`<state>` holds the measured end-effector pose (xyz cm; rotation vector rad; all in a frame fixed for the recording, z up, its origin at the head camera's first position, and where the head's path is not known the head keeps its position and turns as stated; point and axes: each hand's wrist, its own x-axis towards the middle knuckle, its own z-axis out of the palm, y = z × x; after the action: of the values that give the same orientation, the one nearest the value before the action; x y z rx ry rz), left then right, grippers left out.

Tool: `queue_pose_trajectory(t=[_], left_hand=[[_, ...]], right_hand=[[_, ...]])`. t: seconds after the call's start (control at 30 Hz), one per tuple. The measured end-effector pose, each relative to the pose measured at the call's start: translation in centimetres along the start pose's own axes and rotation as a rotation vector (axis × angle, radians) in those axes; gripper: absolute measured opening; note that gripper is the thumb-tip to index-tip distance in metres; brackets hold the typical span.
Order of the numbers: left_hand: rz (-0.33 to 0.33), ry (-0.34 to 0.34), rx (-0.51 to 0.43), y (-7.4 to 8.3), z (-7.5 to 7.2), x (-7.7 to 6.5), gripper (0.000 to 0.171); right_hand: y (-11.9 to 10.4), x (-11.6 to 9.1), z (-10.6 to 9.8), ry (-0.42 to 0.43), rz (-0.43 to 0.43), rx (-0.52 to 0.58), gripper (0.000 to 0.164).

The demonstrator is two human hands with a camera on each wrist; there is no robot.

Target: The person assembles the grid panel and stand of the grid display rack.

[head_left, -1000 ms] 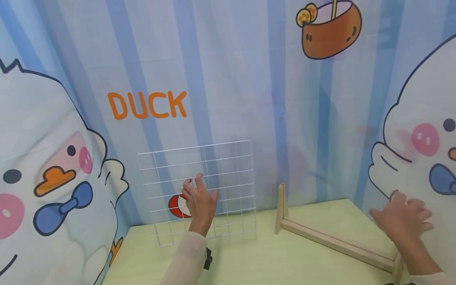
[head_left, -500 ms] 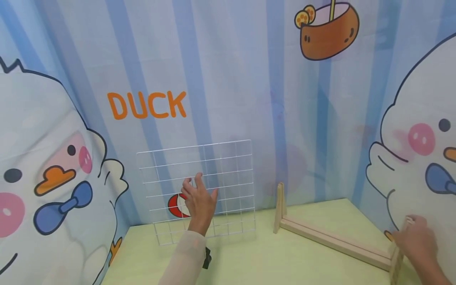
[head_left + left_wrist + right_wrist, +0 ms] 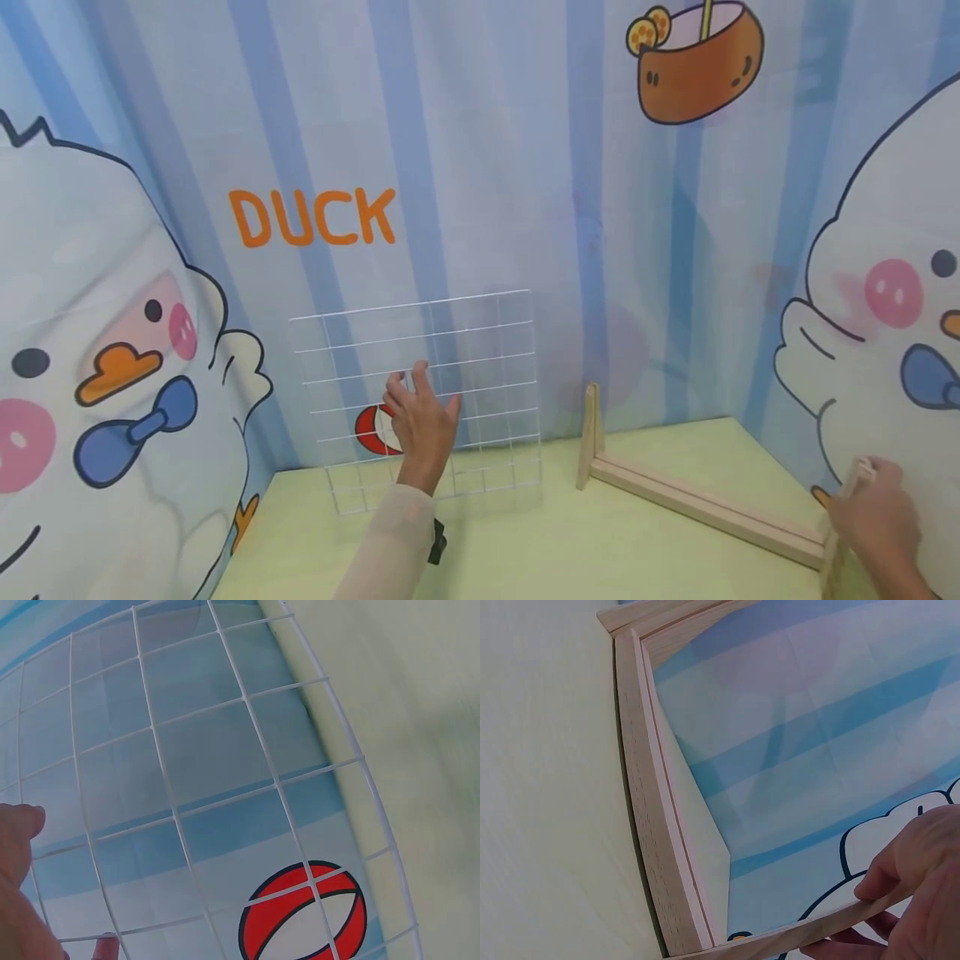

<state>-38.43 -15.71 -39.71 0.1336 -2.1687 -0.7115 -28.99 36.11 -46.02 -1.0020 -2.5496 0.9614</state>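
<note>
My left hand (image 3: 425, 429) holds a white wire grid panel (image 3: 432, 335), its fingers bent at the bars near the middle. The panel stands upright on the table, leaning slightly. In the left wrist view, the thumb and one fingertip show beside the wires of the grid (image 3: 176, 816). To the right lies a wooden stand (image 3: 705, 508) with a long grooved base bar and an upright post at each end. My right hand (image 3: 877, 512) grips the near post; in the right wrist view, thumb and fingers pinch this wooden post (image 3: 802, 934).
A pale green table (image 3: 570, 542) carries both things. Behind it hangs a blue striped curtain (image 3: 495, 167) with cartoon ducks, and it wraps round both sides. A small black object (image 3: 437, 542) shows beside the left wrist.
My right hand has come down from the air with spread fingers and taken hold of the near post of the wooden stand. The left hand and grid have stayed in place.
</note>
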Motion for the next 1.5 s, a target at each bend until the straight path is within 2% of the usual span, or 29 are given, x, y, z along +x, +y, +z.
queue_pose_trajectory(t=[0.27,0.47,0.97,1.23,1.5], left_hand=[[0.001,-0.004,-0.004,0.2,-0.1,0.0,0.072],[0.024,0.032,-0.009,0.4,-0.2,0.1,0.072],[0.04,0.028,0.01,1.3,-0.1,-0.1,0.072],[0.023,0.02,0.002,1.8,-0.1,-0.1,0.073],[0.04,0.041,0.015,2.1,0.1,-0.3,0.073]], right_hand=[[0.3,0.9,0.4,-0.014,-0.069,-0.008,0.082],[0.3,1.6,0.4,-0.063,-0.238,0.015,0.08],[-1.7,3.7,2.7,-0.138,-0.556,0.088,0.075],[-4.0,3.9,4.9,-0.123,-0.628,0.07,0.072],[-6.2,4.0,6.7,-0.224,-0.625,0.083,0.074]])
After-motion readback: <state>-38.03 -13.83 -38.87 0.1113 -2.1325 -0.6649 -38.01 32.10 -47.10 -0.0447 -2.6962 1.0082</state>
